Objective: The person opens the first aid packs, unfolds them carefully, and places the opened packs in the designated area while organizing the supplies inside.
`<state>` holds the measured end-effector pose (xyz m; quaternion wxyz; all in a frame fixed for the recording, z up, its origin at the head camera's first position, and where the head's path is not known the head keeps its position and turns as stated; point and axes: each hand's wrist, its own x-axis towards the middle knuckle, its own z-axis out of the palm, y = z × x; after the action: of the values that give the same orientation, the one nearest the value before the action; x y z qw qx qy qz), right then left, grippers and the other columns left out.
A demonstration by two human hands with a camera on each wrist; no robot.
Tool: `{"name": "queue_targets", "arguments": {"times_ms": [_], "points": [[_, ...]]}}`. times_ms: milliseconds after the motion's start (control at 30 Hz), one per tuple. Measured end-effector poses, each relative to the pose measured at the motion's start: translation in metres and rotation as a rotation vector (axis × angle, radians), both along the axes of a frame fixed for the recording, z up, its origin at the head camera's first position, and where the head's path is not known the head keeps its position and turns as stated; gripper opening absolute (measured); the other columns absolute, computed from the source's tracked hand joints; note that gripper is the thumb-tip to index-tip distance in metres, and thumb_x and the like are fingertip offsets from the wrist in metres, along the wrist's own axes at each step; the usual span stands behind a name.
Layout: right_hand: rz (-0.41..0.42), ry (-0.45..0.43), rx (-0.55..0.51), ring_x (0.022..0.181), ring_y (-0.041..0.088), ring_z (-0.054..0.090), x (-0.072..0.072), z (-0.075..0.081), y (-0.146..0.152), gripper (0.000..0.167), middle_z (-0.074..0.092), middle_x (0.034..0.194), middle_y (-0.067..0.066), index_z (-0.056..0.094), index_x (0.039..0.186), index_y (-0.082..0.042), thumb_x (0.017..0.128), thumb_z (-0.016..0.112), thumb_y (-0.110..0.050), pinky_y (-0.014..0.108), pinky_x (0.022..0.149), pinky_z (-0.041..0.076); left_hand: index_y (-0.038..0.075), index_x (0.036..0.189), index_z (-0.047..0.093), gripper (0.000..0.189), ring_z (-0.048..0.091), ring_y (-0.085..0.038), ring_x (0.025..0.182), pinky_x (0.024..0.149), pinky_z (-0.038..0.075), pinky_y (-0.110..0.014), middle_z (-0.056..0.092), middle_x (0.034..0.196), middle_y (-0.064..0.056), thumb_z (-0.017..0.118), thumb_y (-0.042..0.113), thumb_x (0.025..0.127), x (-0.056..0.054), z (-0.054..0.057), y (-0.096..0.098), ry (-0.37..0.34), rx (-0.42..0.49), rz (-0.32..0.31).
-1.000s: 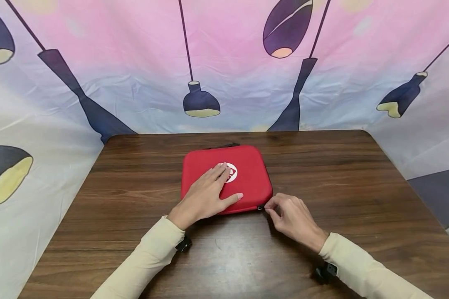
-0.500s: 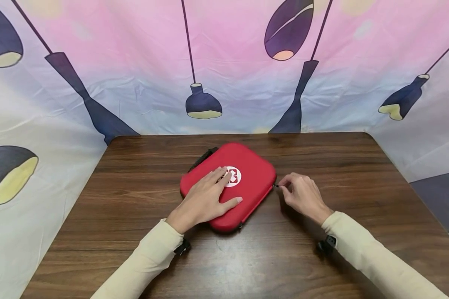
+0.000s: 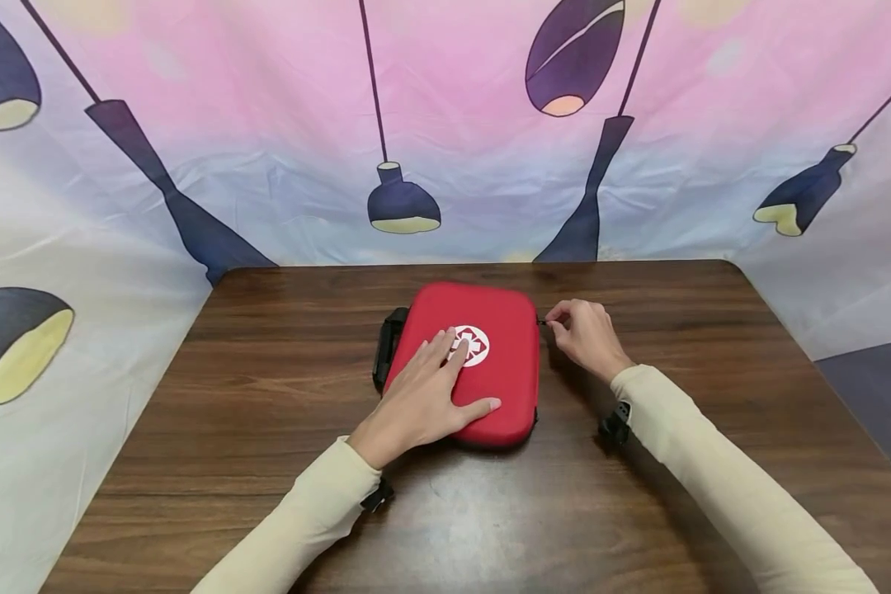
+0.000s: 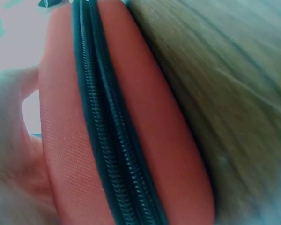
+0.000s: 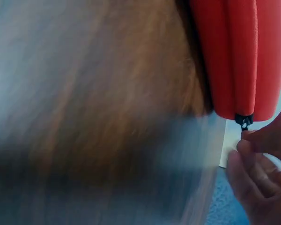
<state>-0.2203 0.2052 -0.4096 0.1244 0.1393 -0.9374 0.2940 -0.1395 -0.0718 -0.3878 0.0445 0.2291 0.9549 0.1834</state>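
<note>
In the head view the red case point(image 3: 506, 363) lies at the centre, long axis running up the frame, with the left hand point(image 3: 421, 400) spread flat over its lower-left part and the right hand point(image 3: 588, 337), nearer the upper-right corner, pinching the zip pull point(image 3: 541, 322). The left wrist view shows parted zip teeth point(image 4: 94, 110) running top to bottom. In the right wrist view, thumb and finger at lower right grip the pull, just below the case's end.

The case point(image 3: 501, 384) is red, its emblem point(image 3: 473, 345) white and red, the handle point(image 3: 388, 351) at left black. Cream sleeves point(image 3: 720, 462); brown, wood-grained table point(image 3: 238, 396); backdrop point(image 3: 460, 91) pink fading to pale blue, printed with navy-and-yellow lamps point(image 3: 403, 200).
</note>
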Motion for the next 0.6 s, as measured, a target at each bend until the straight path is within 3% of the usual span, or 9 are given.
{"name": "queue_targets", "arguments": {"times_ms": [133, 267, 433, 600], "points": [[-0.021, -0.061, -0.048, 0.070, 0.024, 0.066, -0.001, 0.002, -0.004, 0.014, 0.075, 0.090, 0.013, 0.077, 0.099, 0.000, 0.093, 0.066, -0.006, 0.040, 0.067, 0.052, 0.008, 0.159, 0.031, 0.097, 0.014, -0.029, 0.155, 0.124, 0.010, -0.038, 0.019, 0.167, -0.013, 0.058, 0.070, 0.090, -0.003, 0.002, 0.007, -0.045, 0.022, 0.036], [-0.025, -0.140, -0.082, 0.065, 0.020, 0.065, 0.011, 0.007, -0.006, 0.027, 0.075, 0.091, 0.011, 0.075, 0.113, -0.001, 0.098, 0.066, -0.021, 0.037, 0.065, 0.052, 0.004, 0.157, 0.035, 0.093, 0.020, -0.031, 0.153, 0.121, 0.022, -0.045, 0.024, 0.165, -0.015, 0.066, 0.061, 0.090, -0.003, 0.007, 0.003, -0.022, 0.072, 0.083], [-0.018, -0.212, -0.099, 0.098, 0.029, 0.070, 0.037, 0.016, -0.013, 0.051, 0.073, 0.113, 0.017, 0.068, 0.126, 0.002, 0.096, 0.069, -0.039, 0.046, 0.086, 0.054, 0.000, 0.154, 0.038, 0.087, 0.032, -0.037, 0.147, 0.113, 0.033, -0.058, 0.032, 0.161, -0.018, 0.070, 0.050, 0.092, 0.000, 0.013, -0.030, 0.045, 0.150, 0.190], [0.016, -0.295, -0.122, 0.104, 0.028, 0.072, 0.055, 0.019, -0.025, 0.069, 0.072, 0.116, 0.020, 0.060, 0.135, 0.006, 0.090, 0.076, -0.044, 0.046, 0.092, 0.054, -0.003, 0.153, 0.039, 0.084, 0.043, -0.039, 0.140, 0.108, 0.039, -0.060, 0.041, 0.155, -0.022, 0.069, 0.047, 0.094, 0.009, 0.006, -0.058, -0.022, 0.195, 0.253]]}}
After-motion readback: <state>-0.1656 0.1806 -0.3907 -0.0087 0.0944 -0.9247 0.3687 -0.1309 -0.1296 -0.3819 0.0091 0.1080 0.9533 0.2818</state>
